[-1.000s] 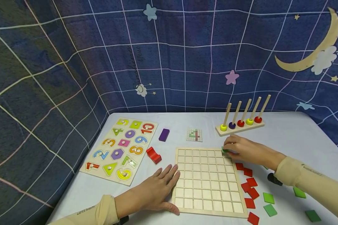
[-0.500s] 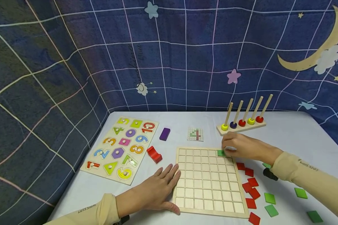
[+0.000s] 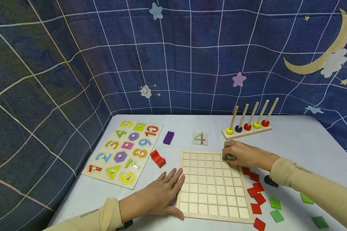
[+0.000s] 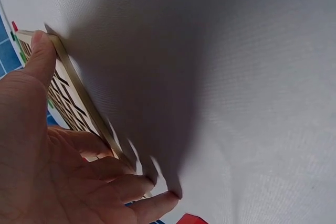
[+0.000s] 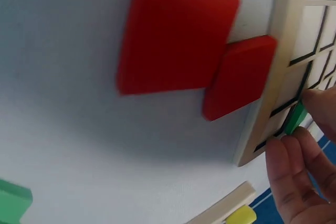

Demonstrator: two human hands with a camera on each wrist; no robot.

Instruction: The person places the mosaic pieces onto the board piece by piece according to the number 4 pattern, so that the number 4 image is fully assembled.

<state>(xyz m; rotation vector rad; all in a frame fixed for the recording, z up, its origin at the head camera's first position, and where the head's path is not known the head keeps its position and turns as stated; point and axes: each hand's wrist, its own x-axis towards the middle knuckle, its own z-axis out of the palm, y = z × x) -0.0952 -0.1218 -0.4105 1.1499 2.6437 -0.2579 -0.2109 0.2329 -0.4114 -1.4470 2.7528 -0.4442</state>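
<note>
My right hand [image 3: 243, 154] pinches a green square tile [image 3: 225, 158] at the top row of a wooden grid board [image 3: 203, 191], close to its far right corner. In the right wrist view the tile [image 5: 296, 117] stands tilted on edge between thumb and fingertips, over a cell by the frame. My left hand [image 3: 159, 195] lies spread at the board's left edge. In the left wrist view its thumb rests on the board's edge [image 4: 79, 85] near one corner, the other fingers reaching along that side. The grid's other visible cells show bare wood.
Loose red tiles [image 3: 259, 198] lie along the board's right side, with green tiles [image 3: 275, 203] farther right. Behind it are a pattern card [image 3: 200, 138] and a peg stacker [image 3: 234, 135]. A purple block [image 3: 168, 138], red curved block [image 3: 157, 158] and number puzzle [image 3: 99, 177] lie left.
My right hand has shifted left and slightly nearer along the board's top row, its fingers now gripping the green tile that lay beside them half a second ago. The left hand has stayed put.
</note>
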